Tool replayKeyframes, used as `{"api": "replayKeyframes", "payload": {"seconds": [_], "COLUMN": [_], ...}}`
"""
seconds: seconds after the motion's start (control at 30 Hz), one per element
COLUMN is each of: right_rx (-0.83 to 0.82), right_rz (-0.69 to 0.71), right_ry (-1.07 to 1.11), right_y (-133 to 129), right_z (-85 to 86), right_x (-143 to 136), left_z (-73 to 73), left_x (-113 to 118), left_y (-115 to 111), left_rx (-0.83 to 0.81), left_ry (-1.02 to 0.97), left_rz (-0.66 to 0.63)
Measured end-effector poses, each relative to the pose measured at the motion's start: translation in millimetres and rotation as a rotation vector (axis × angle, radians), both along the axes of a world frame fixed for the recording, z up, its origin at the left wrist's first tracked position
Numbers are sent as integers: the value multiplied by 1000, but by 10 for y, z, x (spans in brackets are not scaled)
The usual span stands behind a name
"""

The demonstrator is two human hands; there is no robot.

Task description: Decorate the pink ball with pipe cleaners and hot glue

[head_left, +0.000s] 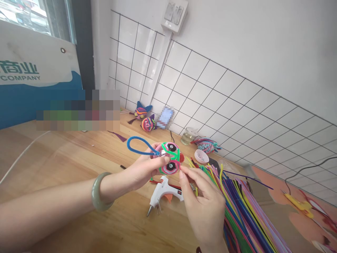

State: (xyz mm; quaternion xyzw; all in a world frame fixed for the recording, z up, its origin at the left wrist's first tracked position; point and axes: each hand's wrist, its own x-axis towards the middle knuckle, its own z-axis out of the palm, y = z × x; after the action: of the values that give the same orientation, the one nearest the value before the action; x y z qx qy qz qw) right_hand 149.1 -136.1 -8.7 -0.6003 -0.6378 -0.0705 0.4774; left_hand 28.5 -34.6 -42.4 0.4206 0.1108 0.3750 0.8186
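Observation:
My left hand (143, 171) holds up a small round craft ball (170, 158) wrapped in green and pink pipe cleaners, with two eye-like spirals on its face. A blue pipe-cleaner loop (139, 144) sticks out from the ball to the left. My right hand (204, 203) comes from below, its thumb and forefinger pinching at the ball's lower right edge. A pale green bangle (98, 191) sits on my left wrist. Both hands hover above a wooden table (65, 158).
A white glue gun (163, 192) lies under the hands. A thick spread of coloured pipe cleaners (242, 211) fans out at right. Finished craft balls (144, 117), a glass jar (188, 135), a small pink bowl (201, 156) stand by the tiled wall.

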Motion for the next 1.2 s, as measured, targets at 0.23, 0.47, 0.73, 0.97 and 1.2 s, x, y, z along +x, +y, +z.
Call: {"api": "replayKeyframes", "payload": {"seconds": [0.23,0.47,0.73,0.97,1.2], "right_rx": [-6,-11,-79,-232,-218], "right_rz": [-1,-18,-38,-36,-43], "right_ry": [30,46,91,285,414], "right_y": [-4,11,20,19,-11], "right_z": [-16,22,15,28,78], "right_x": [13,6,42,72,87], "left_z": [12,-4,-16,11,4], "left_x": [-5,-1,1,9,1], "left_y": [-14,-7,-17,-22,-12], "left_rx": [-3,2,11,15,-24], "left_ry": [-6,4,38,33,-5], "left_rz": [11,16,47,66,16]}}
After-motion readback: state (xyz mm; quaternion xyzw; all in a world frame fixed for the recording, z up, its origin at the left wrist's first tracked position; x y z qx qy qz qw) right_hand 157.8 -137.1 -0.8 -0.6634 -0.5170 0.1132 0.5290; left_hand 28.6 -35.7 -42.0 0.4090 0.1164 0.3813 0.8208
